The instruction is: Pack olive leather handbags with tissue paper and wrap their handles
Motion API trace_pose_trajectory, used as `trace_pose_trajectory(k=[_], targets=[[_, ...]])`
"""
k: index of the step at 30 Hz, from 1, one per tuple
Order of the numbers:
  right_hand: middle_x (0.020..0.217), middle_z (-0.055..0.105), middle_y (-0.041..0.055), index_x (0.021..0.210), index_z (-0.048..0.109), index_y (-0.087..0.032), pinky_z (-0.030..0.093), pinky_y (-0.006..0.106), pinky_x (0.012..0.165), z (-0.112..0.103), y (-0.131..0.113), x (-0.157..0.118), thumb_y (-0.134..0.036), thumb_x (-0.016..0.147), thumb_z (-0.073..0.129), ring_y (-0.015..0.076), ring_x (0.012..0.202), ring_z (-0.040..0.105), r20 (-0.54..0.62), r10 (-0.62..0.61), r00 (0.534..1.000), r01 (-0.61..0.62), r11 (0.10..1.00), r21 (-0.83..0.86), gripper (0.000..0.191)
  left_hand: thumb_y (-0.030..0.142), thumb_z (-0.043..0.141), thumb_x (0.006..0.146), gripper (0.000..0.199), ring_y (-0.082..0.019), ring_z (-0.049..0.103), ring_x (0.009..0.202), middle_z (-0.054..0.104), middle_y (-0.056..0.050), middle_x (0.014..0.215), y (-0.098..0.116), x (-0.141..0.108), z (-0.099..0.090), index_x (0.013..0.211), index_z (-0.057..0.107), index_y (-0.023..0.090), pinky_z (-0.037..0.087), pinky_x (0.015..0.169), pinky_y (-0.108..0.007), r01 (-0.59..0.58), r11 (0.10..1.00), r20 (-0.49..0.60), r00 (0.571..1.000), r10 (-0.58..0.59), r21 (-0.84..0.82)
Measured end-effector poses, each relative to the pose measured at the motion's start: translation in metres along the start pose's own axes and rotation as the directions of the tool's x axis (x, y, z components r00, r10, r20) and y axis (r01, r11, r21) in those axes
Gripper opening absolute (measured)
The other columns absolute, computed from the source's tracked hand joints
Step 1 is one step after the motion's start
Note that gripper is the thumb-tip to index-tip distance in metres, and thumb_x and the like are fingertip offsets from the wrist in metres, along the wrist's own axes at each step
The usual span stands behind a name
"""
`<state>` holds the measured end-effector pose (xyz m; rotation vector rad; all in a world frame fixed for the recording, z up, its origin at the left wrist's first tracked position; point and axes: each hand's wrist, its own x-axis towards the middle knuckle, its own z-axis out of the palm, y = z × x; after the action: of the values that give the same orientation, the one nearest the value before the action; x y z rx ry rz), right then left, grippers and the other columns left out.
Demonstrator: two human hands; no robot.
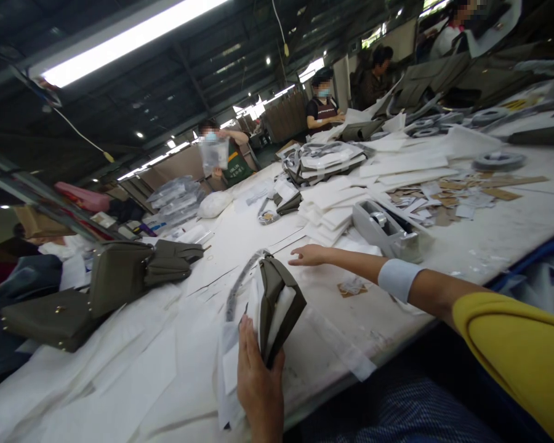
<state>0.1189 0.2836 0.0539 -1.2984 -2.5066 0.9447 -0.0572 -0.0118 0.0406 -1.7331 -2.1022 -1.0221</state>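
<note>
An olive-green handbag (pixel 290 320) stands tilted on the table in front of me, with white sheets tucked along its side and inside it. Its grey wrapped handle (pixel 236 286) arches to the left. My left hand (pixel 261 384) grips the bag's near lower end, fingers along the white side and thumb on the other. Just beyond the bag, my right hand (pixel 310 255) reaches left over the table with fingers stretched out and holds nothing visible. A grey tape dispenser (pixel 377 224) sits behind the right forearm, beside a pile of white sheets (pixel 327 212).
More olive bags (pixel 120 280) lie at the left on white sheeting (pixel 133 375). Wrapped bags (pixel 325 161), cardboard scraps (pixel 501 194) and tape rolls (pixel 498 161) cover the far right. One co-worker (pixel 234 163) holds up a clear plastic bag; other people are farther back.
</note>
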Motion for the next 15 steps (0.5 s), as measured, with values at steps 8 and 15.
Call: trace_pose_trajectory(k=[8, 15], targets=[[0.118, 0.066, 0.0112, 0.117, 0.067, -0.02, 0.04, 0.039, 0.1, 0.031, -0.01, -0.012, -0.026, 0.074, 0.077, 0.0321, 0.124, 0.052, 0.048, -0.024, 0.999, 0.02, 0.997, 0.076, 0.045, 0.024, 0.061, 0.091, 0.082, -0.028, 0.045, 0.137, 0.043, -0.01, 0.152, -0.003, 0.0, -0.001, 0.156, 0.012, 0.031, 0.044, 0.108, -0.044, 0.023, 1.0, -0.001, 1.0, -0.023, 0.02], [0.097, 0.071, 0.0086, 0.097, 0.066, -0.013, 0.055, 0.037, 0.083, 0.017, -0.015, 0.028, -0.042, 0.086, 0.07, 0.0208, 0.09, 0.068, 0.275, 0.058, 0.96, -0.211, 0.794, 0.569, 0.032, 0.026, 0.063, 0.09, 0.081, -0.027, 0.047, 0.135, 0.046, -0.011, 0.149, -0.001, 0.002, -0.005, 0.156, 0.016, 0.029, 0.046, 0.105, -0.04, 0.095, 0.995, -0.004, 0.995, -0.095, 0.037]])
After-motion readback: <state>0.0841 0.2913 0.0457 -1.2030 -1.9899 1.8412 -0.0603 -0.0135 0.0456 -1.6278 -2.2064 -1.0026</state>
